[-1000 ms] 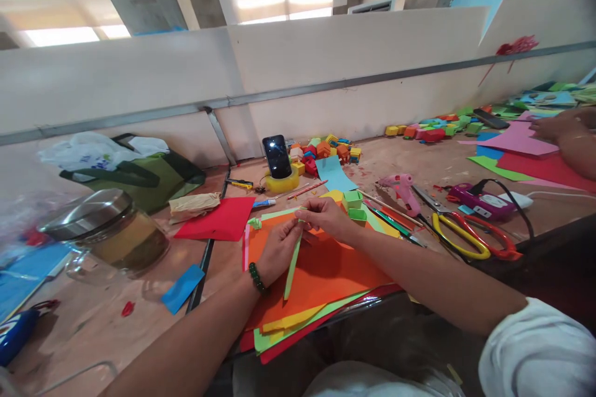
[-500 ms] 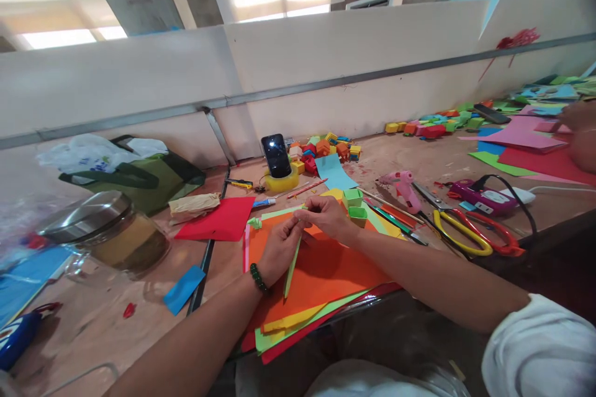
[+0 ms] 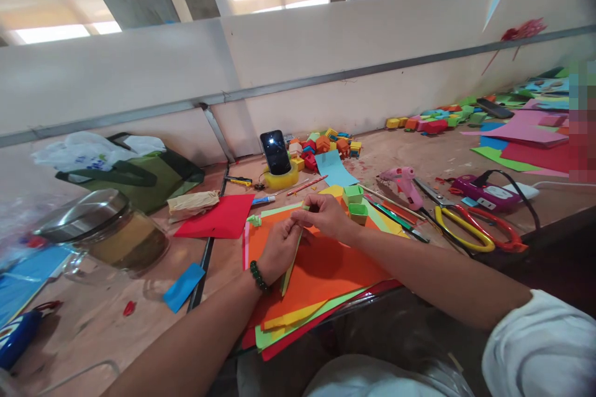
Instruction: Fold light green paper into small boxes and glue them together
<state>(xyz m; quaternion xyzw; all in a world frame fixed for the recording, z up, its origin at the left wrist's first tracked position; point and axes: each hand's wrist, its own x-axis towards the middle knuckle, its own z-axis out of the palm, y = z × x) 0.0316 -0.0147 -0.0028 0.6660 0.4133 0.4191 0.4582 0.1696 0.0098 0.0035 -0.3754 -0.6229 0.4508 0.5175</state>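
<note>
1. The left hand [image 3: 278,247] closes its fingers around a narrow green paper strip [image 3: 289,267], whose lower end sticks out below the hand.
2. The right hand [image 3: 326,214] pinches the upper end of the same strip between thumb and fingertips, just beside the left hand.
3. Both hands work over a stack of coloured paper sheets [image 3: 326,273], orange on top, which lies at the near edge of the bench [image 3: 419,158] and overhangs it slightly.
4. Two small green paper boxes [image 3: 356,203] stand just beyond the right hand.
5. A pink glue gun [image 3: 403,181] and yellow-and-red scissors [image 3: 470,229] lie to the right, well apart from the hands.
6. A phone [image 3: 274,152] stands upright in a yellow tape roll [image 3: 282,180] toward the far edge.
7. A glass jar [image 3: 109,236] with a metal lid sits near the left end.
</note>
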